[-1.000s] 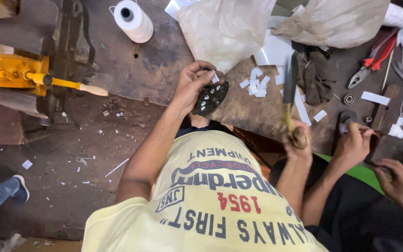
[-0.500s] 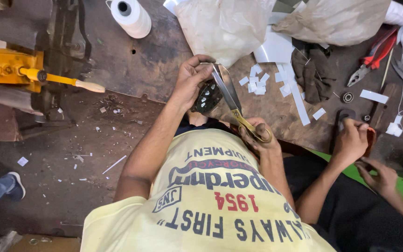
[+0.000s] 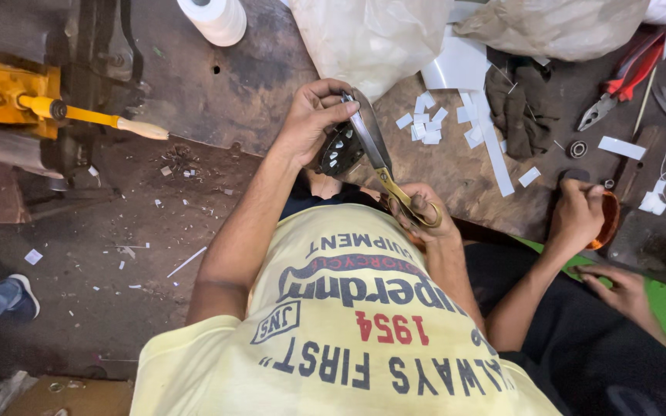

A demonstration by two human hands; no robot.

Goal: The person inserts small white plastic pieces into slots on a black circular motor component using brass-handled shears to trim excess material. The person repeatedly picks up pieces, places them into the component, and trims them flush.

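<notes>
My left hand (image 3: 311,117) grips a dark, round perforated piece (image 3: 339,151) above the worn workbench (image 3: 240,85). My right hand (image 3: 425,214) has its fingers through the brass handles of large scissors (image 3: 375,158). The grey blades point up and away, lying against the dark piece by my left thumb. Both hands are held close in front of my yellow printed shirt (image 3: 348,331).
Small white cut strips (image 3: 425,123) litter the bench beside a clear plastic bag (image 3: 364,38). A white thread spool (image 3: 213,17) and a yellow machine with a wooden-tipped lever (image 3: 79,114) lie left. Red pliers (image 3: 618,85) lie right. A co-worker's hands (image 3: 580,216) hold an orange-brown piece.
My right hand brought the scissors from upright at the right across to the dark piece, blades now against it. The co-worker's hands shifted slightly.
</notes>
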